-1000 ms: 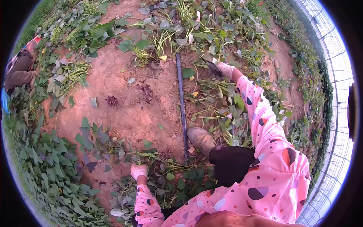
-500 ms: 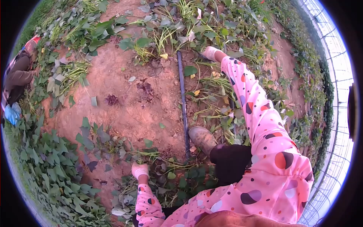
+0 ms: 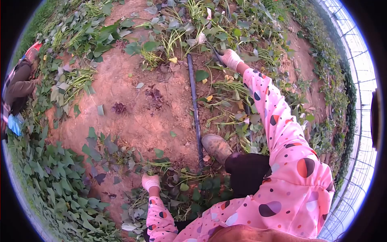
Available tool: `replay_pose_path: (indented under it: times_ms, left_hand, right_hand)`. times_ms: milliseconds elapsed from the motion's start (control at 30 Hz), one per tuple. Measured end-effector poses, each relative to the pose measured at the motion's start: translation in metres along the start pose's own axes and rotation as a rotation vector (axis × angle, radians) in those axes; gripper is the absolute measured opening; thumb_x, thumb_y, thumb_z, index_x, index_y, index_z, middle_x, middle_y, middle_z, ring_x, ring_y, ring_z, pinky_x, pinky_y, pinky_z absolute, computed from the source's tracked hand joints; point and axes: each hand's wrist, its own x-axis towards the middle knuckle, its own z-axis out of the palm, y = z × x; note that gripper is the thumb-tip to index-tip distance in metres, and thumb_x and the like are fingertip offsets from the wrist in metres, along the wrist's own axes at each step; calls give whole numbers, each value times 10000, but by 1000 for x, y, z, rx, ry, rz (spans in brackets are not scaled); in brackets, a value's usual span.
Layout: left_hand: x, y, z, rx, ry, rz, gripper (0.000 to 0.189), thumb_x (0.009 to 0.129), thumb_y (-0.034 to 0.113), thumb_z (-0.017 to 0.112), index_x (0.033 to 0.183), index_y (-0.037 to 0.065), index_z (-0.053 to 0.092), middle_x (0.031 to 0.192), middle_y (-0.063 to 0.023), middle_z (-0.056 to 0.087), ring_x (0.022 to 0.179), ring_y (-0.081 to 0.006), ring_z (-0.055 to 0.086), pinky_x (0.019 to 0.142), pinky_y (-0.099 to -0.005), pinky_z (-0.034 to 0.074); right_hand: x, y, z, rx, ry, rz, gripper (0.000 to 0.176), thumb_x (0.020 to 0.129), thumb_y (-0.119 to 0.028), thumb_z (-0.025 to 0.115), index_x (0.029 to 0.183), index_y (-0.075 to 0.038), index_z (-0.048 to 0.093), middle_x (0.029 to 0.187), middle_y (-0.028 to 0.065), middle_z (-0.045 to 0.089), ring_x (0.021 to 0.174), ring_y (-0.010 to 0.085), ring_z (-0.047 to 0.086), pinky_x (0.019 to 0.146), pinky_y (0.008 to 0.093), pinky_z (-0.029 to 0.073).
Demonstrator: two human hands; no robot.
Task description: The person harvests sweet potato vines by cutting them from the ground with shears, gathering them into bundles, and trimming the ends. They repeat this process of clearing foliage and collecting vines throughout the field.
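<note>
My left hand point(image 3: 150, 181), in a pale pinkish glove, is low in the view and closed at the end of a bunch of cut green vine stems point(image 3: 163, 164), just above leafy vines. My right hand point(image 3: 231, 60), gloved as well, reaches far forward, right of the black hose point(image 3: 194, 105). Its fingers are wrapped round a dark, narrow bladed tool point(image 3: 217, 55) pointing up and left among the leaves. Whether that is a knife or a sickle I cannot make out. Vine stems and leaves point(image 3: 231, 86) lie close below this hand.
My muddy boot point(image 3: 217, 147) stands right of the hose. Bare reddish soil point(image 3: 133, 97) spreads left of it, with dark red weeds point(image 3: 155, 95). Dense vines point(image 3: 60, 185) grow at lower left. Another person point(image 3: 18, 86) crouches at the far left. A translucent greenhouse wall point(image 3: 360, 121) borders the right.
My right hand has drawn slightly right and toward me, so the dark tool shows more clearly. My left hand has barely moved and stays closed at the stems.
</note>
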Motion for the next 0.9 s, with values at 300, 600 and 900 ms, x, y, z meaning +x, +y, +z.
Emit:
replay_pose_path:
  times_ms: [300, 600, 900]
  left_hand:
    - [0, 3, -1, 0, -51, -53, 452, 684, 199, 655, 1092, 17, 589, 1020, -219, 635, 957, -373, 601, 832, -392, 481]
    - [3, 0, 3, 2, -3, -22, 455, 672, 207, 655, 1068, -7, 592, 996, -235, 636, 952, -366, 610, 832, -393, 486]
    - [0, 0, 0, 20, -7, -24, 437, 682, 216, 645, 1057, -3, 595, 999, -232, 636, 944, -372, 611, 826, -391, 487]
  right_hand:
    - [5, -26, 45, -326, -24, 65, 359, 750, -327, 609, 951, -30, 628, 940, 155, 668, 900, 314, 642, 787, 411, 505]
    - [52, 12, 58, -378, -332, 0, 391, 755, -384, 579, 871, -24, 681, 805, 195, 662, 738, 341, 630, 676, 378, 500]
    - [42, 32, 73, -170, -328, 126, 412, 816, -404, 488, 811, -44, 689, 753, 168, 652, 752, 318, 635, 698, 352, 498]
